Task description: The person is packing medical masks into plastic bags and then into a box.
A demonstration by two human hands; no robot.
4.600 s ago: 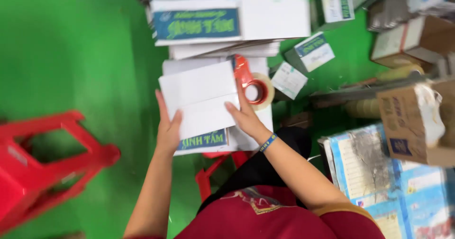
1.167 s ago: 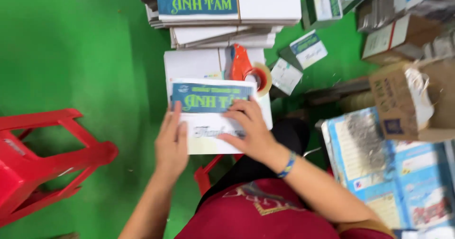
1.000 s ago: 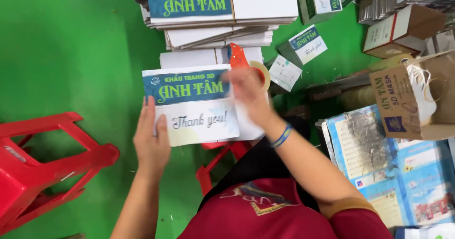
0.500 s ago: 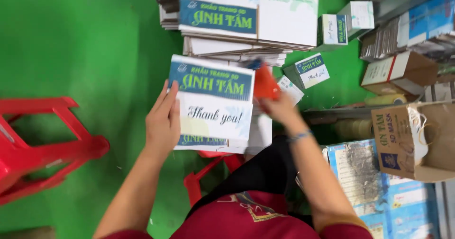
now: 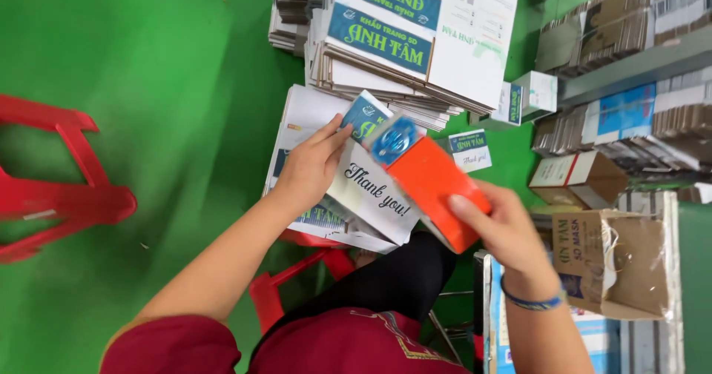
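1. As we look down over our own arms, our left hand [image 5: 308,170] lies flat with fingers spread on a white carton [image 5: 371,196] with cursive script on its flap, pinning it at its nine o'clock edge.
2. Our right hand [image 5: 512,233] is closed around an orange tape dispenser [image 5: 430,189], thumb on its side; the dispenser's blue roll end points toward eleven o'clock and sits over the carton's upper right edge.
3. We cannot tell whether the dispenser touches the carton or hovers just above it.
4. The carton rests on more flat white cartons, and those lie on a red stool [image 5: 297,292] whose frame shows at six o'clock of the carton, just beside our dark trouser leg.
5. At twelve o'clock a tall stack of flattened boxes [image 5: 415,40] with blue and green panels stands close; its lower edge nearly meets the carton's top corner.
6. At three o'clock the room is tight: small white boxes [image 5: 530,100], a brown open box [image 5: 582,177] and a bagged cardboard box [image 5: 615,263] crowd the floor near our right wrist.
7. From seven to eleven o'clock the green floor [image 5: 170,122] lies open, broken only by a second red stool [image 5: 59,189] far out at nine o'clock, well apart from our left elbow.
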